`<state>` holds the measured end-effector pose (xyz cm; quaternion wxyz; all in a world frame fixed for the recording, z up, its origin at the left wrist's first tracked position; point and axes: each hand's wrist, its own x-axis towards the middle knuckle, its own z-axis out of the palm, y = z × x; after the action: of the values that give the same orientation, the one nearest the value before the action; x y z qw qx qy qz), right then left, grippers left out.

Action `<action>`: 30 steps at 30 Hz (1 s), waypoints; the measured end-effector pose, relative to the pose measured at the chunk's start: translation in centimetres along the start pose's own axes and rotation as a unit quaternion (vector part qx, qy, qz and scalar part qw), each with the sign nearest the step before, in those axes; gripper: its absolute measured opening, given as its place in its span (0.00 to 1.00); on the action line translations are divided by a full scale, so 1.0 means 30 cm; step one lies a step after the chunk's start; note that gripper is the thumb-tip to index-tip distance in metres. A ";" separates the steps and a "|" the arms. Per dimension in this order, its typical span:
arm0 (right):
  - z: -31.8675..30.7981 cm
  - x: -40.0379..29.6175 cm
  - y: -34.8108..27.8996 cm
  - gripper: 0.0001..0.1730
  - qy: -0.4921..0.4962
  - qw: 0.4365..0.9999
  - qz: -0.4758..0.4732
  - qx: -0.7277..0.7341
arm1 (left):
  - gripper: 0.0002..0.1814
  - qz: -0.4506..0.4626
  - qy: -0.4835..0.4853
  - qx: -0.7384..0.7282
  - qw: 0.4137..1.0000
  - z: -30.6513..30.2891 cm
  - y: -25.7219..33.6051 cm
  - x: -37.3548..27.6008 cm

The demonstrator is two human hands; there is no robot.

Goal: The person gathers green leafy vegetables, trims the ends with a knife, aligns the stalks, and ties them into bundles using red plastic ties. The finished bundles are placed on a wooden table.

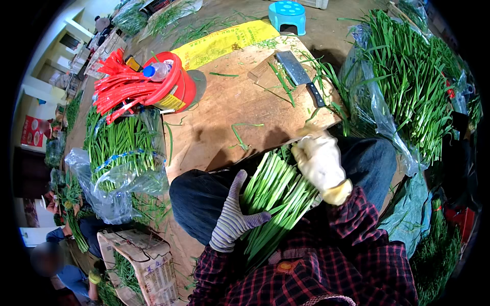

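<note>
A thick bunch of garlic chives (275,191) lies across the person's lap, pale stalk ends towards the board. My left hand (233,216), in a striped knit glove, cups its left side with the thumb laid over the leaves and one finger stretched along the edge. My right hand (319,164), in a whitish glove, is blurred beside the stalk ends on the right; its fingers are partly hidden. Beyond the knees is a wooden board (214,99). On it rests a cleaver (293,69) with a black handle (315,95), among chive scraps.
A red bucket (187,86) at the board's left holds red strips (126,90) and a blue-capped bottle (159,71). Plastic-wrapped chives stand left (122,149) and right (405,84). A yellow printed sheet (229,42), blue stool (287,17), crate (153,264) and another person (72,267) surround the spot.
</note>
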<state>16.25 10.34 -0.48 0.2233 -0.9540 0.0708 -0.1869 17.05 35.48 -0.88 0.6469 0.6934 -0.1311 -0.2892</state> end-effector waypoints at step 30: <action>-0.031 -0.049 0.068 0.25 -0.246 0.943 0.030 0.220 | 0.35 0.025 0.083 -0.076 0.993 -0.017 -0.085 -0.005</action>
<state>14.43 8.48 -1.09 0.4436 -0.8948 -0.0011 0.0495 16.71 36.31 -3.33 0.7131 0.6604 -0.0718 -0.2239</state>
